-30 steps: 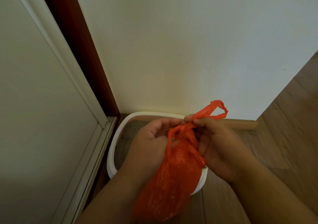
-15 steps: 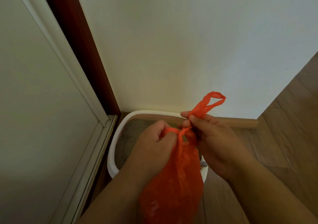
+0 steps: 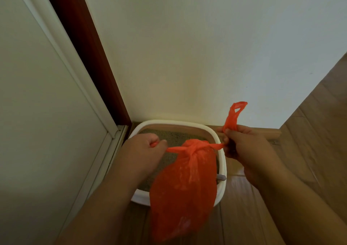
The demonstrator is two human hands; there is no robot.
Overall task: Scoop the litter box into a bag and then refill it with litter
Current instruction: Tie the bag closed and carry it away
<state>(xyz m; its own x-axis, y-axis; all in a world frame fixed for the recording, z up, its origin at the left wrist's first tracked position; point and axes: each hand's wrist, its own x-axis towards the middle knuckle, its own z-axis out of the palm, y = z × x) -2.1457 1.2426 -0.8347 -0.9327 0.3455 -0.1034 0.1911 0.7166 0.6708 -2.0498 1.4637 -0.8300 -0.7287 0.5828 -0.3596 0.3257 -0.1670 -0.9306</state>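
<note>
An orange plastic bag (image 3: 183, 192) hangs full in front of me, knotted at its neck. My left hand (image 3: 145, 152) grips the left handle strip and my right hand (image 3: 242, 145) grips the right one, whose loop sticks up above my fist. The two strips are pulled taut sideways from the knot. Behind the bag a white litter box (image 3: 222, 162) sits on the floor in the wall corner, with grey-brown litter (image 3: 169, 137) inside. A small grey handle end (image 3: 222, 177) pokes over the box's right rim, partly hidden by the bag.
A white wall (image 3: 187, 56) stands straight ahead with a wooden skirting board (image 3: 274, 133) at its foot. A dark red door frame (image 3: 84, 47) and a white door panel (image 3: 37, 113) fill the left. Wooden floor (image 3: 309, 141) lies to the right.
My hands have drawn apart, left hand to the left and right hand to the right, pulling the bag's handle strips tight into a knot. The bag hangs lower and more centred.
</note>
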